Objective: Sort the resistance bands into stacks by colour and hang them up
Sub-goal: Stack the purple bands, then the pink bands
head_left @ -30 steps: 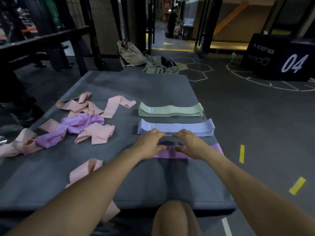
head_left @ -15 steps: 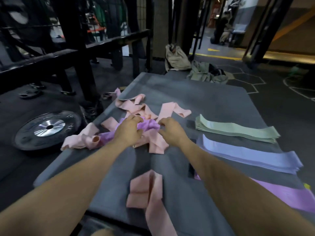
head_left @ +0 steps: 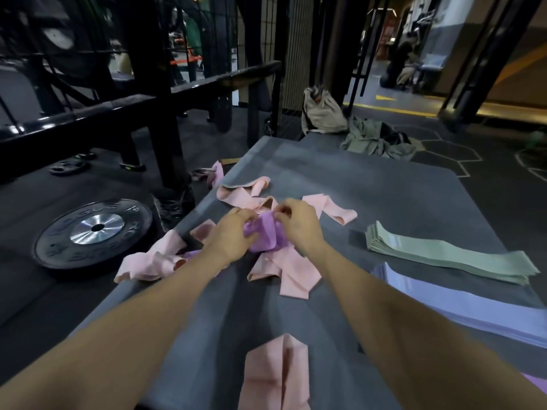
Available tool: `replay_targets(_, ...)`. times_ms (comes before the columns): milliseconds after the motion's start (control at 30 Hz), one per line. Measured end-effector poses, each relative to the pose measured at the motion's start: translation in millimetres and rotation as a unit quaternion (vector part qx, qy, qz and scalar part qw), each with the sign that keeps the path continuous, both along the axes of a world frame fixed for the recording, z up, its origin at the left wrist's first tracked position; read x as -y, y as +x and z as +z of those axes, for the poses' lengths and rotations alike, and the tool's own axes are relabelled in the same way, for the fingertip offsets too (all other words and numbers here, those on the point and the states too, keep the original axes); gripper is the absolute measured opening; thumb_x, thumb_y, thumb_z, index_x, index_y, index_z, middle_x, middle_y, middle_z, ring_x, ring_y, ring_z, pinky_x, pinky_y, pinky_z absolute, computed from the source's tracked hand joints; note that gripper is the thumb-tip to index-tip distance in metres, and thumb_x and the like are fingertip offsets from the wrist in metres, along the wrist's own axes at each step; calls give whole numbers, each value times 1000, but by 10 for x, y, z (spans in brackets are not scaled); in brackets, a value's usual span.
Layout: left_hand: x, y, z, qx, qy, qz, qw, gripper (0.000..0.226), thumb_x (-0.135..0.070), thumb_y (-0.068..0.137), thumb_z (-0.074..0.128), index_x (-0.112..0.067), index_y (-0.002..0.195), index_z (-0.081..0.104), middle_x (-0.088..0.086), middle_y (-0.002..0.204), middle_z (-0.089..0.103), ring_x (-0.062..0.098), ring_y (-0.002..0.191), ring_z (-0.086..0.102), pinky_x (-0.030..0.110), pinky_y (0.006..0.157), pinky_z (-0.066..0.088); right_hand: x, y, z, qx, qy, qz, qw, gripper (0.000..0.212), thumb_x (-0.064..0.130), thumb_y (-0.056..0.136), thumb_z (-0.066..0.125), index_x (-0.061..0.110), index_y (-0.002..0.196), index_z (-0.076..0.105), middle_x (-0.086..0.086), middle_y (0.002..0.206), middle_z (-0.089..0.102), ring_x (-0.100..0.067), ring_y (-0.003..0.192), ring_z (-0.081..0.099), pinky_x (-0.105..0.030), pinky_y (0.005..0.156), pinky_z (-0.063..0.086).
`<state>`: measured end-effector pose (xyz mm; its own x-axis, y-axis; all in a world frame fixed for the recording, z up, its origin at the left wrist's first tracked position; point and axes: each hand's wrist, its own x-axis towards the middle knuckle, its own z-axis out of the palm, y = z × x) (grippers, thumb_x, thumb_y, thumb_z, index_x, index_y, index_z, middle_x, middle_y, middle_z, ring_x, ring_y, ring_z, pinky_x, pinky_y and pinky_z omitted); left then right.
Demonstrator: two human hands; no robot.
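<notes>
On the grey mat [head_left: 384, 196] lies a loose heap of pink bands [head_left: 291, 267] with a crumpled purple band [head_left: 265, 235] on top. My left hand [head_left: 231, 235] and my right hand [head_left: 299, 223] both grip that purple band, bunched between them just above the heap. To the right lie a flat green stack [head_left: 444, 255] and a flat lilac-blue stack [head_left: 461, 303]. A corner of the purple stack [head_left: 537, 383] shows at the bottom right. One folded pink band [head_left: 278, 374] hangs over the near edge.
A black weight plate [head_left: 94, 232] lies on the floor to the left, beside a dark steel rack [head_left: 165, 113]. A beige bag [head_left: 322, 113] and crumpled clothing [head_left: 379, 140] sit beyond the mat's far edge. A person [head_left: 399, 66] crouches far off.
My hands left the purple stack at the near right, moved to the heap on the left and closed on the purple band there, bunching it up. My view swung left.
</notes>
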<state>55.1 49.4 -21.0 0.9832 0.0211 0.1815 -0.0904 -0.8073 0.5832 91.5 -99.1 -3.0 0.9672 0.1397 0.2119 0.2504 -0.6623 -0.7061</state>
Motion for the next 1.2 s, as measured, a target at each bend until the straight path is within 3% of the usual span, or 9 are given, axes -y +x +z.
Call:
replay_targets(167, 126, -10, 405, 46, -43, -27, 998, 39, -26, 79, 73, -7, 111, 60, 8, 110, 62, 24, 97, 58, 31, 83, 45, 35, -134, 563, 37, 129, 25, 991, 6, 6, 87, 60, 7, 83, 64, 0, 71, 60, -15, 64, 53, -30, 70, 47)
replay_targets(333, 193, -180, 876, 98, -61, -2, 993, 22, -22, 81, 69, -6, 93, 61, 6, 93, 65, 25, 88, 61, 42, 81, 48, 104, -322, 1100, 58, 197, 39, 978, 25, 10, 87, 63, 25, 68, 57, 6, 64, 58, -13, 61, 54, -37, 70, 52)
replay_targets(533, 331, -518, 1377, 87, -156, -26, 984, 14, -21, 87, 65, -8, 92, 61, 5, 85, 67, 14, 75, 60, 16, 62, 44, 291, -596, 1625, 100, 251, 21, 963, 16, 7, 89, 58, 11, 74, 61, -5, 66, 60, -23, 65, 57, -50, 69, 54)
replay_targets(633, 444, -660, 1532, 105, -194, -55, 974, 21, -21, 86, 66, 0, 90, 61, 16, 84, 65, 20, 72, 55, 31, 66, 46, 375, -755, 1799, 98, 276, 24, 956, 21, 4, 91, 56, 12, 71, 57, -5, 65, 57, -24, 69, 56, -54, 73, 54)
replay_targets(733, 532, -752, 1682, 136, -241, -50, 960, 22, -17, 90, 60, 3, 80, 59, 10, 70, 54, 18, 63, 43, 29, 61, 35, 455, -910, 1911, 109, 279, 34, 954, 14, 5, 93, 54, 1, 80, 59, -11, 69, 58, -23, 67, 56, -46, 70, 56)
replay_targets(833, 605, -781, 1798, 139, -300, -31, 943, 14, -16, 94, 53, -10, 82, 56, 4, 73, 53, 16, 68, 45, 30, 68, 37, 560, -1022, 1992, 111, 301, 27, 947, 22, 6, 93, 54, 9, 71, 55, -7, 67, 57, -18, 61, 56, -29, 60, 56)
replay_targets(1000, 807, -936, 1891, 234, -274, -37, 932, 17, -20, 87, 64, -12, 94, 51, -6, 83, 55, 5, 74, 52, 6, 64, 41, 688, -1144, 1986, 129, 227, 22, 965, 30, 5, 88, 61, 16, 61, 53, -5, 60, 57, -20, 61, 58, -44, 67, 57)
replay_targets(1133, 927, -980, 1828, 208, -193, -79, 956, 36, -25, 75, 77, -12, 103, 58, 2, 101, 57, 12, 89, 58, 18, 76, 46, 708, -1248, 1998, 145, 169, 44, 974, 29, 7, 82, 70, 14, 56, 58, 10, 44, 54, -5, 44, 51, -26, 48, 49)
replay_targets(1200, 941, -1019, 1836, 183, -202, -85, 958, 26, -22, 80, 73, -11, 101, 62, 1, 97, 61, 12, 86, 60, 10, 71, 44, 735, -1284, 1999, 141, 148, 73, 976, 23, 6, 81, 70, 13, 60, 63, 10, 46, 58, -6, 48, 53, -29, 55, 51)
